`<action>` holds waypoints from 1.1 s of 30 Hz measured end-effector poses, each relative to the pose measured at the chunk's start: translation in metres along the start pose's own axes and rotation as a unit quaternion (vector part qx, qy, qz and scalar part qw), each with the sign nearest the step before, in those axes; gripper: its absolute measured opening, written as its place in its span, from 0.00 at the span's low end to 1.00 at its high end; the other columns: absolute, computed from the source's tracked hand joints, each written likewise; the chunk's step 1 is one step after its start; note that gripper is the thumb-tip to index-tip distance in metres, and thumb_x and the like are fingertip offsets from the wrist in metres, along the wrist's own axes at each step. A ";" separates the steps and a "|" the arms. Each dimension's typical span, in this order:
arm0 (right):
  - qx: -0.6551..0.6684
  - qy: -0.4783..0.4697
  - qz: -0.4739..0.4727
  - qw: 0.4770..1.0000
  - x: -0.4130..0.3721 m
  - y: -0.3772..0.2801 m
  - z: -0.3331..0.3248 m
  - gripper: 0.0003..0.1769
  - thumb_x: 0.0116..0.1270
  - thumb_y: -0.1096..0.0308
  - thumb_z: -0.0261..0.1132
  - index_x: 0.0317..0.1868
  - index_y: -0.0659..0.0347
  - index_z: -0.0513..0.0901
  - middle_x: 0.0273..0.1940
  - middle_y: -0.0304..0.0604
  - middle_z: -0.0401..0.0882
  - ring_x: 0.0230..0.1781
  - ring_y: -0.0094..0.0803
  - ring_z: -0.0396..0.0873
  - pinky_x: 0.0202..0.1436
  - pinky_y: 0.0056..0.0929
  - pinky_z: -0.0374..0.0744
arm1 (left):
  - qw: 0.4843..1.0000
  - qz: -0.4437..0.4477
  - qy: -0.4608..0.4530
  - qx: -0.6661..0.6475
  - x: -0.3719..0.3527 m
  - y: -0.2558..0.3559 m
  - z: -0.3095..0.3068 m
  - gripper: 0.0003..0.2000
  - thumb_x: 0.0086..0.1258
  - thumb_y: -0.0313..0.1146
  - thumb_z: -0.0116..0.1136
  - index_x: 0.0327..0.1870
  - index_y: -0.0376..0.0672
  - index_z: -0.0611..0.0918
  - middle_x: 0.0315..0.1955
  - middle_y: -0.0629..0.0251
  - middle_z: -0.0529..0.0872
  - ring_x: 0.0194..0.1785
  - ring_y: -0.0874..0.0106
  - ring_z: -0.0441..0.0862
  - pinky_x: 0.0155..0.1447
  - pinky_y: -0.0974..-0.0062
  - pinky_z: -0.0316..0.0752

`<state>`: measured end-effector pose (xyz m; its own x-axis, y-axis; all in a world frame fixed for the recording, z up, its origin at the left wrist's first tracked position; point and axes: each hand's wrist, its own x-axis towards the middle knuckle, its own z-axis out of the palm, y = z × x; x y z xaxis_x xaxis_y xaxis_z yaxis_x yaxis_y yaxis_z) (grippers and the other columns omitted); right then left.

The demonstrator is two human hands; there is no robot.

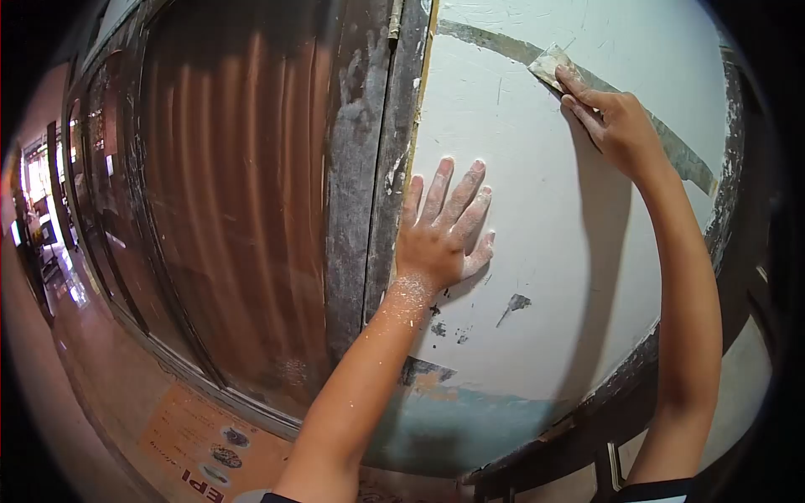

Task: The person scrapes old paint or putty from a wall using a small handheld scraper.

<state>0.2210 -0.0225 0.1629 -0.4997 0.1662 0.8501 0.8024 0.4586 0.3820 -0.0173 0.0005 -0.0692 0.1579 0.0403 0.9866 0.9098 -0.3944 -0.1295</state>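
My right hand (605, 117) is closed on a small flat scraper (549, 64) smeared with white. Its front edge meets a grey strip (495, 42) that runs slantwise across the upper part of a white panel (537, 226). Lower and to the left, my left hand (440, 226) lies flat on the same panel with its fingers spread, holding nothing. White dust coats the fingers of both hands and speckles the left wrist. Dark bare patches (516, 306) mark the panel below the left hand.
A dark wooden frame (356, 168) with a hinge borders the panel on the left. Beyond it, glass (226, 210) covers a brown curtain. The panel's bottom band (470, 427) is greenish. Printed orange cardboard (201, 444) lies on the floor at lower left.
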 end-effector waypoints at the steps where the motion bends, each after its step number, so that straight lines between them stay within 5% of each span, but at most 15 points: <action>1: -0.003 -0.004 -0.005 1.000 0.002 0.001 0.000 0.21 0.79 0.54 0.68 0.70 0.33 0.86 0.37 0.56 0.89 0.32 0.58 0.81 0.41 0.47 0.81 | 1.000 -0.001 0.004 0.000 0.000 0.000 0.000 0.31 0.68 0.49 0.68 0.74 0.58 0.78 0.86 0.69 0.66 0.90 0.55 0.54 0.88 0.40 0.46; 15: -0.006 -0.020 0.001 1.000 0.009 -0.010 -0.005 0.20 0.80 0.52 0.68 0.70 0.34 0.87 0.37 0.59 0.88 0.31 0.57 0.81 0.41 0.46 0.81 | 1.000 0.005 0.015 -0.004 -0.001 -0.003 0.001 0.30 0.67 0.49 0.68 0.72 0.58 0.79 0.85 0.70 0.67 0.90 0.54 0.55 0.88 0.41 0.48; 18: -0.026 -0.045 0.009 0.999 0.015 -0.012 -0.003 0.22 0.80 0.58 0.68 0.72 0.41 0.84 0.51 0.58 0.89 0.39 0.59 0.85 0.51 0.41 0.84 | 1.000 -0.004 -0.005 -0.008 0.000 -0.001 -0.002 0.30 0.68 0.49 0.67 0.72 0.58 0.79 0.85 0.70 0.67 0.90 0.55 0.55 0.88 0.41 0.48; 21: -0.002 0.014 -0.035 0.999 0.012 -0.004 0.004 0.20 0.79 0.53 0.69 0.69 0.35 0.87 0.40 0.58 0.90 0.30 0.57 0.82 0.41 0.45 0.82 | 1.000 0.002 -0.003 0.012 -0.001 -0.002 0.000 0.30 0.67 0.50 0.67 0.72 0.59 0.79 0.85 0.70 0.67 0.90 0.55 0.55 0.88 0.41 0.48; 23: 0.004 0.037 -0.086 0.996 0.015 0.005 0.009 0.21 0.79 0.54 0.69 0.70 0.34 0.87 0.41 0.57 0.90 0.30 0.56 0.84 0.42 0.45 0.83 | 1.000 -0.005 -0.002 0.001 0.000 -0.002 -0.001 0.30 0.67 0.50 0.67 0.72 0.59 0.79 0.85 0.71 0.67 0.90 0.55 0.55 0.89 0.41 0.48; 33: -0.032 -0.014 -0.024 0.999 0.022 -0.010 0.002 0.18 0.81 0.51 0.67 0.67 0.34 0.89 0.40 0.57 0.91 0.33 0.58 0.85 0.43 0.49 0.83 | 1.000 -0.002 -0.006 0.000 0.000 0.000 -0.001 0.30 0.69 0.50 0.67 0.73 0.58 0.78 0.86 0.70 0.65 0.90 0.55 0.54 0.88 0.39 0.48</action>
<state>0.2012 -0.0212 0.1773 -0.5461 0.1694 0.8204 0.7962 0.4094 0.4454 -0.0179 -0.0002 -0.0695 0.1580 0.0522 0.9861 0.9102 -0.3948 -0.1250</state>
